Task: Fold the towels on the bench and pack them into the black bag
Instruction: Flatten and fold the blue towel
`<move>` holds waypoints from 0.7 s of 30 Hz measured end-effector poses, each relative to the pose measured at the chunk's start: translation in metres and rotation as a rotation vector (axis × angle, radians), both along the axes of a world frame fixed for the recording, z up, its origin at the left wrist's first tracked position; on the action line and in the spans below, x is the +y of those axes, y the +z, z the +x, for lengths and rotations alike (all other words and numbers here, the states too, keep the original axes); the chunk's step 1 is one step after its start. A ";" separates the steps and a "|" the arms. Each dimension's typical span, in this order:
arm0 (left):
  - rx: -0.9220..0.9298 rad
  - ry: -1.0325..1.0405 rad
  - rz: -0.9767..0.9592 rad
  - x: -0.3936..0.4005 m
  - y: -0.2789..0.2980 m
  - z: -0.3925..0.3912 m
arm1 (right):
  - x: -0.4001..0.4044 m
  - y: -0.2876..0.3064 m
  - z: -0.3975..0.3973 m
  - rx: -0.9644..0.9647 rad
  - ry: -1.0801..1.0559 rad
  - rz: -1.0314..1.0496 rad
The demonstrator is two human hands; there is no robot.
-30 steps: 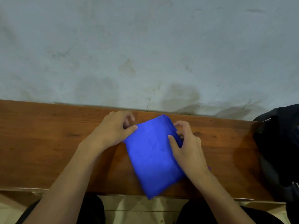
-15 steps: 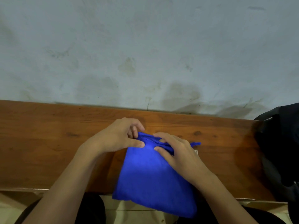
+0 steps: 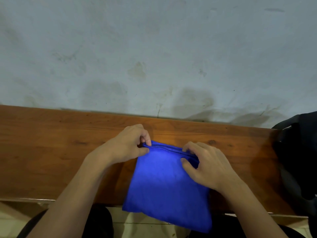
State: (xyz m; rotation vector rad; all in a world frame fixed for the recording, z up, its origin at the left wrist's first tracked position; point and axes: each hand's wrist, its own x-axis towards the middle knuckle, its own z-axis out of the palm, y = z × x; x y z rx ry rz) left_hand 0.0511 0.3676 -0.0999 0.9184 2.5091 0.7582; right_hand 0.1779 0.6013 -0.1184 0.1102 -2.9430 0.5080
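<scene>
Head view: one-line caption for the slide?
Left hand and right hand pinch the far edge of a folded blue towel overhanging a wooden bench, black bag at right.

Wall (image 3: 154, 48) fills the far half of the view: pale grey-blue plaster, blotched with brownish stains and darker smudges, heaviest low down and right of centre. A thin dark crack runs up from its base near the middle. At the near edge, pale tiled floor (image 3: 137, 227) with one dark grout line. Dark trousers (image 3: 101, 222) at near left.
</scene>
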 end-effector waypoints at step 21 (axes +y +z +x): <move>0.027 -0.008 0.275 0.007 0.005 0.002 | 0.035 -0.006 -0.002 0.017 -0.031 -0.215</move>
